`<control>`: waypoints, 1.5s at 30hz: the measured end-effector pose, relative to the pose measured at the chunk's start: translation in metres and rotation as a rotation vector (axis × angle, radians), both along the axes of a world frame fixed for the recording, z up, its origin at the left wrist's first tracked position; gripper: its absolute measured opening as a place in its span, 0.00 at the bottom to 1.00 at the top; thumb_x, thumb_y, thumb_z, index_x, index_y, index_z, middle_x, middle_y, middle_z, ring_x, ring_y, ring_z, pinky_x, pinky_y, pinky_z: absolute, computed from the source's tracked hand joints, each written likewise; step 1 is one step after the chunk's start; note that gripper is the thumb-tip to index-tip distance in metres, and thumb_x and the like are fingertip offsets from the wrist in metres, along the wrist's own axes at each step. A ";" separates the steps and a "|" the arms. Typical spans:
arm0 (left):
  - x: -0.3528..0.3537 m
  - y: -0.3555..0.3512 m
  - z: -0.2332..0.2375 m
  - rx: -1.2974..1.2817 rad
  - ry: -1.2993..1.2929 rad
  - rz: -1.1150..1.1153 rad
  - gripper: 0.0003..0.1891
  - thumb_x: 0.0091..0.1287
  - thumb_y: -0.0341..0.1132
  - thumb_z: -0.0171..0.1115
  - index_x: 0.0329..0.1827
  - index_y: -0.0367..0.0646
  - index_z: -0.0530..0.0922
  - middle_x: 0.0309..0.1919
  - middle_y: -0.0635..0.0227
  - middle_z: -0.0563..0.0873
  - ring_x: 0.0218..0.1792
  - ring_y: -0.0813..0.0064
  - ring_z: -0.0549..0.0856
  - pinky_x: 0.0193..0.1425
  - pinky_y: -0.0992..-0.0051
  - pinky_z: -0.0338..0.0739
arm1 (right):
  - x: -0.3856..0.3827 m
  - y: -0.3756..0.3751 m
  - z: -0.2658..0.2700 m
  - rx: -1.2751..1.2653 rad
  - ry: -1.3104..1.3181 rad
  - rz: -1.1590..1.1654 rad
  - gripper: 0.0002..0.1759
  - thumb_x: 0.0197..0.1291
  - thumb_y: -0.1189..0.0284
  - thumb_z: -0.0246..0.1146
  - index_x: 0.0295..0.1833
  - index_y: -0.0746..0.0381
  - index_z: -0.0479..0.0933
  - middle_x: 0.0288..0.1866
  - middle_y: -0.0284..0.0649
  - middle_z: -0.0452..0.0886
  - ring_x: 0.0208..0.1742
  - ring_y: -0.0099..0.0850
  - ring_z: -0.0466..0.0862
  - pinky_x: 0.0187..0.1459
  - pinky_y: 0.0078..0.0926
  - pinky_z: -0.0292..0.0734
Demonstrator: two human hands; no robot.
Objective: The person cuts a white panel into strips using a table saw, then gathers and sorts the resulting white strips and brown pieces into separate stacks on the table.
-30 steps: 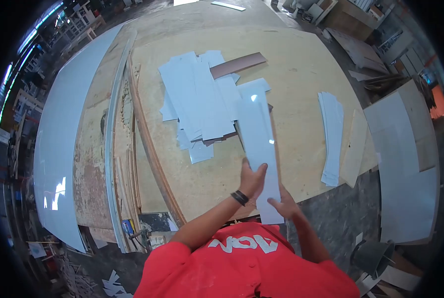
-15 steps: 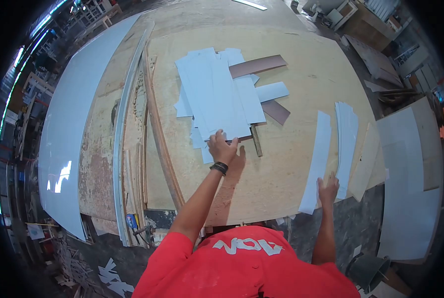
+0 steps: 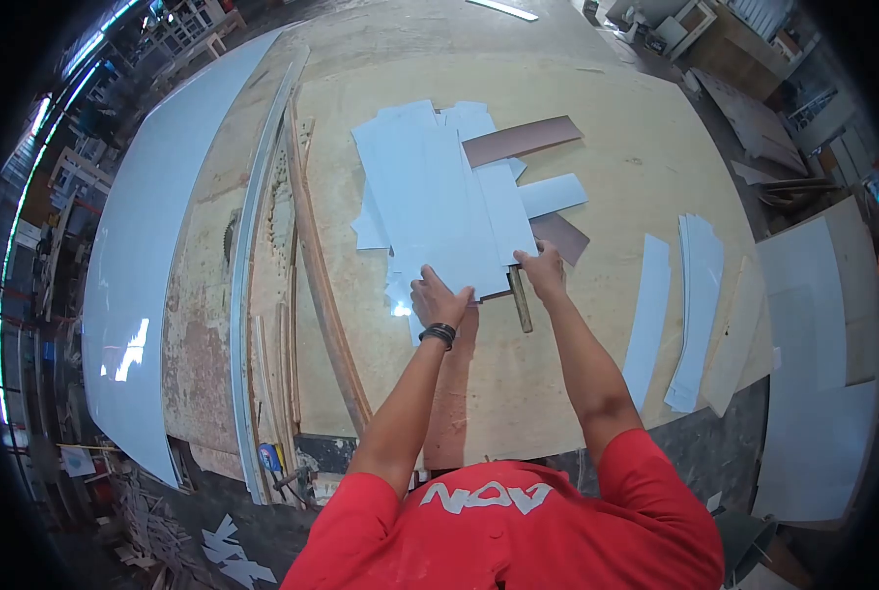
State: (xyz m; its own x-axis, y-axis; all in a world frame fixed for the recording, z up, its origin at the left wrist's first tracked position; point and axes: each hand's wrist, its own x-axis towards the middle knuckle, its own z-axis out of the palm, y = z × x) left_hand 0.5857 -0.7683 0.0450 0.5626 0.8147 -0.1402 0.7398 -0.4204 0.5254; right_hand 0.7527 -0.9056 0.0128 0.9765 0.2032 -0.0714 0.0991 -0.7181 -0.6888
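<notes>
White sheets and strips lie overlapping in a pile on the wooden table. At the pile's near edge, my left hand, with a dark band on its wrist, has its fingers spread, the fingertips touching the top sheet. My right hand pinches the lower right corner of a white sheet. Just below it a dark narrow stick pokes out from under the pile. A brown strip and a short white strip stick out on the pile's right side.
A single white strip and a stack of white strips lie at the table's right. A long wooden batten and a metal rail run along the left, beside a saw blade and a large white panel.
My right hand has moved left and up from the strips at the right to the pile's corner. My left hand stays at the near edge. The view has shifted slightly.
</notes>
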 end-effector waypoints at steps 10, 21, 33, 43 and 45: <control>-0.027 0.025 -0.026 -0.410 -0.413 0.027 0.23 0.58 0.34 0.73 0.55 0.35 0.77 0.36 0.60 0.83 0.37 0.68 0.85 0.44 0.68 0.82 | -0.038 -0.095 0.107 0.743 0.251 -0.181 0.20 0.63 0.74 0.67 0.59 0.72 0.79 0.41 0.44 0.85 0.31 0.30 0.87 0.27 0.25 0.83; -0.139 -0.046 -0.004 -1.343 -0.786 0.032 0.15 0.71 0.28 0.62 0.59 0.35 0.75 0.37 0.70 0.85 0.32 0.82 0.85 0.35 0.81 0.81 | -0.152 -0.146 0.222 1.018 0.076 -0.056 0.16 0.70 0.77 0.64 0.60 0.67 0.74 0.48 0.41 0.83 0.36 0.29 0.88 0.28 0.29 0.89; -0.159 -0.091 0.011 -1.079 -0.719 -0.059 0.06 0.75 0.33 0.61 0.48 0.41 0.76 0.28 0.74 0.82 0.26 0.82 0.83 0.29 0.78 0.80 | -0.233 -0.118 0.099 -0.074 0.027 0.361 0.19 0.62 0.63 0.72 0.50 0.65 0.79 0.47 0.55 0.85 0.41 0.41 0.87 0.41 0.42 0.81; -0.177 -0.158 0.033 -0.419 -0.526 -0.577 0.09 0.74 0.34 0.63 0.44 0.38 0.74 0.26 0.57 0.85 0.21 0.66 0.85 0.26 0.69 0.75 | -0.223 -0.137 0.097 0.071 0.108 0.429 0.58 0.54 0.52 0.79 0.82 0.65 0.56 0.69 0.53 0.76 0.64 0.42 0.81 0.64 0.38 0.78; -0.176 -0.169 0.041 -0.455 -0.513 -0.653 0.11 0.73 0.37 0.63 0.45 0.37 0.75 0.27 0.51 0.85 0.26 0.56 0.87 0.29 0.63 0.78 | -0.219 -0.156 0.097 0.255 0.274 0.287 0.58 0.54 0.55 0.80 0.82 0.66 0.56 0.70 0.53 0.74 0.65 0.41 0.80 0.64 0.37 0.78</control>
State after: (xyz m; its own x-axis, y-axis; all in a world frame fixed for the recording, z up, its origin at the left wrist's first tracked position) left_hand 0.4099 -0.9377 0.0855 0.9691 0.2454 0.0245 0.0635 -0.3443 0.9367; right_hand 0.5337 -1.0614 0.1095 0.8306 0.5065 -0.2313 0.0586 -0.4927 -0.8682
